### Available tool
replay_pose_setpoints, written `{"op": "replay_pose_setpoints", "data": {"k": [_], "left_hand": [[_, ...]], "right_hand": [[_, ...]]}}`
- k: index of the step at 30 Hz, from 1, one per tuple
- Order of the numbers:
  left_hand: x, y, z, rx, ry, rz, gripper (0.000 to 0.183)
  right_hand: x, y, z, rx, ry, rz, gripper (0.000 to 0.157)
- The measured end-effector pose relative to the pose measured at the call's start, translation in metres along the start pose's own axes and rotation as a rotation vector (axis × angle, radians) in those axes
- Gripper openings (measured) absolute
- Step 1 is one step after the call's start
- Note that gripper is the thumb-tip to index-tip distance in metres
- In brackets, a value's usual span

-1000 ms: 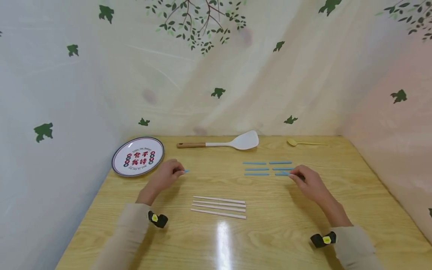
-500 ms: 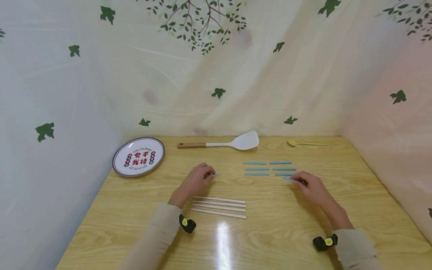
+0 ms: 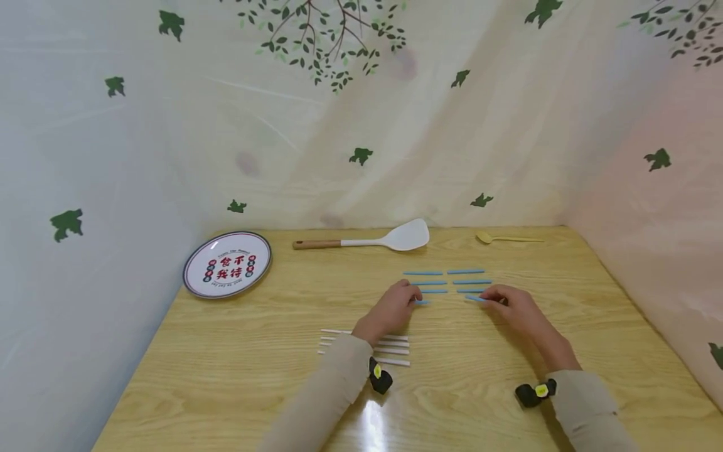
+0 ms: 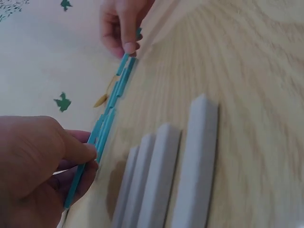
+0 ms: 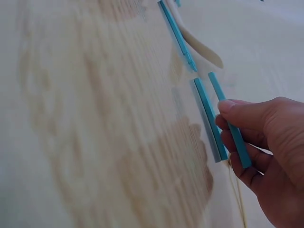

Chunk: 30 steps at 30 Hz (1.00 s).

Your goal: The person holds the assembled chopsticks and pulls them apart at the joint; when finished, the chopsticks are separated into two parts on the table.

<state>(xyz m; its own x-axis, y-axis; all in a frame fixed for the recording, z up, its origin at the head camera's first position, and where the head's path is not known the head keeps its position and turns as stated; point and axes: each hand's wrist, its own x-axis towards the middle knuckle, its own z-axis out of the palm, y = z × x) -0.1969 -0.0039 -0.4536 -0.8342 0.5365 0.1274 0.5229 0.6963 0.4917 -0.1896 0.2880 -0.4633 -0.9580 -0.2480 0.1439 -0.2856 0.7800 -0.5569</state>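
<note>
My left hand [image 3: 390,309] pinches a short blue stick [image 4: 76,185] between thumb and fingers, low over the table at the near left of two columns of blue sticks [image 3: 471,282]. Across from it, my right hand [image 3: 515,307] pinches another blue stick [image 5: 235,135] by its right part, just in front of the right column. In the right wrist view that stick sits beside a lying blue stick [image 5: 209,118]. Several white sticks [image 3: 393,351] lie side by side under my left forearm, which partly hides them. The left fingers cover part of the blue sticks behind them.
A white plate [image 3: 194,276] with red lettering stands at the table's back left. Behind the sticks lie a white spatula [image 3: 408,236] with a wooden handle and a yellow spoon [image 3: 484,238]. Printed cloth walls [image 3: 316,176] close the back and sides.
The left hand has moved right with its blue stick, from near the plate to the left column. The right hand has drawn its blue stick slightly nearer, away from the row behind it.
</note>
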Motion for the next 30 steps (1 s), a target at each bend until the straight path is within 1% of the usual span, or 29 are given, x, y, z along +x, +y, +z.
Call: {"op": "replay_pose_setpoints", "data": {"k": [2, 5, 9, 10, 13, 16, 17, 24, 30], "left_hand": [[0.005, 0.004, 0.006, 0.043, 0.0, -0.017, 0.017], [0.01, 0.008, 0.011, 0.104, 0.017, -0.021, 0.017], [0.013, 0.013, 0.016, 0.125, 0.049, -0.021, 0.022], [0.016, 0.009, 0.022, 0.127, 0.067, -0.011, 0.024], [0.019, 0.013, 0.024, 0.15, 0.064, -0.014, 0.027], [0.022, 0.018, 0.025, 0.194, 0.053, -0.03, 0.028], [0.021, 0.024, 0.021, 0.208, 0.032, -0.048, 0.027], [0.028, 0.031, 0.026, 0.28, 0.023, -0.097, 0.027], [0.031, 0.034, 0.029, 0.36, 0.009, -0.072, 0.024]], "right_hand": [[0.001, 0.002, 0.002, 0.001, -0.001, -0.006, 0.012], [0.003, 0.003, 0.004, -0.007, 0.002, -0.023, 0.011], [0.006, 0.004, 0.005, -0.019, 0.001, -0.043, 0.009], [0.006, 0.004, 0.005, -0.022, 0.0, -0.047, 0.008], [0.007, 0.004, 0.005, -0.036, -0.005, -0.062, 0.009], [0.007, 0.004, 0.006, -0.052, -0.006, -0.082, 0.01], [0.007, 0.004, 0.007, -0.056, -0.006, -0.089, 0.011], [0.008, 0.003, 0.007, -0.07, 0.007, -0.108, 0.012], [0.009, 0.003, 0.007, -0.065, 0.017, -0.113, 0.012]]}}
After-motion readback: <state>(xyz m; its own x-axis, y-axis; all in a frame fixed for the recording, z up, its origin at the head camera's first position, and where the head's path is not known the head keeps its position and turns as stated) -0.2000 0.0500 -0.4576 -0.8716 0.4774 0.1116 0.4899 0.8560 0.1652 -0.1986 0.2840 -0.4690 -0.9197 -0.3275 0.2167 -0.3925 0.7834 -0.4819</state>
